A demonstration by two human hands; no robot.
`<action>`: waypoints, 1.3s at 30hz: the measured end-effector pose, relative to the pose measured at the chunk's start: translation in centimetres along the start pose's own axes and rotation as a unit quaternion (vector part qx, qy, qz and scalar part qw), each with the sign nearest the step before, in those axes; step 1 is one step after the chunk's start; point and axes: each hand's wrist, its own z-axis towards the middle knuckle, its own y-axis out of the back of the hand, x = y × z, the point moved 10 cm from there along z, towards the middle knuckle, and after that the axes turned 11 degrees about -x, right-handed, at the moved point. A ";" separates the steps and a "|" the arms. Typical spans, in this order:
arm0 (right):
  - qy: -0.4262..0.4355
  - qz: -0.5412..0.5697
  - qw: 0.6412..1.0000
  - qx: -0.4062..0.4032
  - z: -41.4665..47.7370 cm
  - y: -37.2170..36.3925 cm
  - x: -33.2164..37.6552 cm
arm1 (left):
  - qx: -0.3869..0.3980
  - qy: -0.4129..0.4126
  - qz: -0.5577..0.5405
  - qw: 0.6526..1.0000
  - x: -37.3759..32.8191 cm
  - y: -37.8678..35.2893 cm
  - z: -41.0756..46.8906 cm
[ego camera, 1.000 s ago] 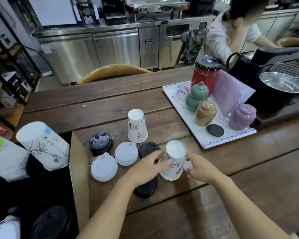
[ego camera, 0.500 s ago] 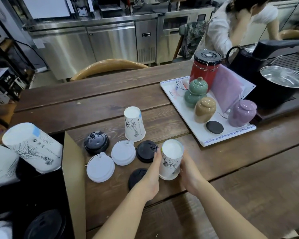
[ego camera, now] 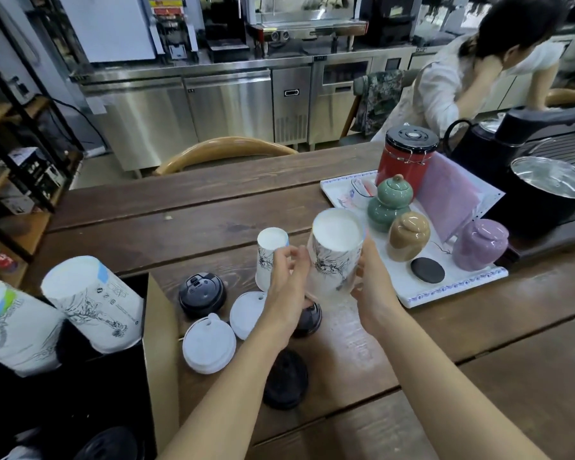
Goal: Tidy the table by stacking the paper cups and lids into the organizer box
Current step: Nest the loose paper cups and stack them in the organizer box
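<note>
Both hands hold one upside-down white paper cup (ego camera: 335, 250) with ink drawings, lifted above the table. My left hand (ego camera: 287, 290) presses its left side, and my right hand (ego camera: 374, 287) wraps its right side. A second upside-down paper cup (ego camera: 269, 252) stands on the table just left of it. Two white lids (ego camera: 209, 344) (ego camera: 246, 313) and a black lid (ego camera: 201, 293) lie nearby. Another black lid (ego camera: 309, 318) is partly under my left hand, and one more black lid (ego camera: 284, 380) sits beside my forearm. The organizer box (ego camera: 160, 343) at left holds stacked cups (ego camera: 90, 303).
A white tray (ego camera: 422, 293) with ceramic jars and a red canister (ego camera: 404, 157) lies right of the cup. A black kettle and a steel pot (ego camera: 551, 180) stand at the far right. A person (ego camera: 452, 78) leans at the table's back right. A chair back (ego camera: 226, 149) is opposite.
The cup has risen off the table and moved away from me and to the right, carried by both hands. The camera has tilted up slightly.
</note>
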 end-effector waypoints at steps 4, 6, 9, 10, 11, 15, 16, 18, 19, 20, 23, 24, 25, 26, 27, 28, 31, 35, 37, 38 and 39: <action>0.038 -0.017 0.999 0.017 1.4 -3.8 2.5 | -0.019 -0.036 -0.007 0.999 -2.8 2.3 2.3; 0.037 -0.020 0.999 0.007 2.5 -5.5 3.0 | -0.020 -0.041 -0.007 0.999 -3.7 3.2 3.4; 0.016 -0.033 0.999 -0.006 3.5 -7.9 3.0 | -0.035 -0.049 -0.003 0.998 -4.7 4.5 5.3; -0.001 -0.038 0.999 -0.006 3.8 -8.6 2.7 | -0.032 -0.048 -0.003 0.998 -4.8 4.7 5.9; -0.015 -0.045 0.999 -0.007 4.1 -9.1 2.4 | -0.022 -0.043 -0.002 0.999 -4.7 4.8 6.5; -0.031 -0.117 0.993 0.001 5.5 -10.0 0.4 | 0.053 0.006 -0.014 0.998 -3.1 4.3 8.0; -0.038 -0.134 0.990 0.006 5.8 -10.0 -0.3 | 0.079 0.017 -0.003 0.997 -2.3 3.9 8.2; -0.049 -0.168 0.985 0.016 6.3 -9.7 -1.8 | 0.114 0.044 0.031 0.992 -0.1 3.3 8.5; -0.054 -0.183 0.981 0.023 6.5 -9.5 -2.4 | 0.116 0.072 0.045 0.990 1.3 3.3 8.9; -0.056 -0.193 0.979 0.025 6.9 -9.3 -3.0 | 0.109 0.097 0.052 0.988 2.6 3.5 9.2; -0.048 -0.179 0.983 -0.007 8.0 -8.3 -3.8 | 0.056 0.110 0.020 0.992 4.0 4.3 10.3; -0.046 -0.161 0.986 -0.020 8.2 -8.1 -3.9 | 0.014 0.118 0.005 0.993 4.3 5.0 10.9; -0.044 -0.144 0.988 -0.027 8.3 -7.9 -4.0 | -0.032 0.123 0.007 0.992 4.7 5.8 11.4; -0.044 -0.130 0.990 -0.026 8.4 -8.0 -4.3 | -0.072 0.125 0.029 0.989 5.1 6.6 11.6; -0.048 -0.117 0.992 -0.020 8.3 -8.1 -4.7 | -0.093 0.130 0.059 0.985 5.6 7.1 11.7; -0.057 -0.108 0.993 -0.012 8.3 -8.4 -5.3 | -0.096 0.137 0.077 0.983 6.1 7.1 11.7; -0.104 -0.084 0.990 0.035 7.8 -9.5 -7.7 | -0.034 0.169 0.057 0.983 8.1 5.7 12.0; -0.142 -0.037 0.982 0.121 6.6 -11.3 -9.3 | 0.061 0.234 -0.003 0.970 10.1 3.2 11.4; -0.148 -0.031 0.980 0.128 6.8 -11.1 -9.5 | 0.078 0.231 -0.002 0.970 10.6 3.1 11.4; -0.147 -0.032 0.981 0.125 6.8 -10.9 -9.4 | 0.085 0.215 0.006 0.973 10.5 3.1 11.5; -0.142 -0.036 0.981 0.125 6.8 -10.8 -9.2 | 0.090 0.196 0.013 0.976 10.2 3.2 11.6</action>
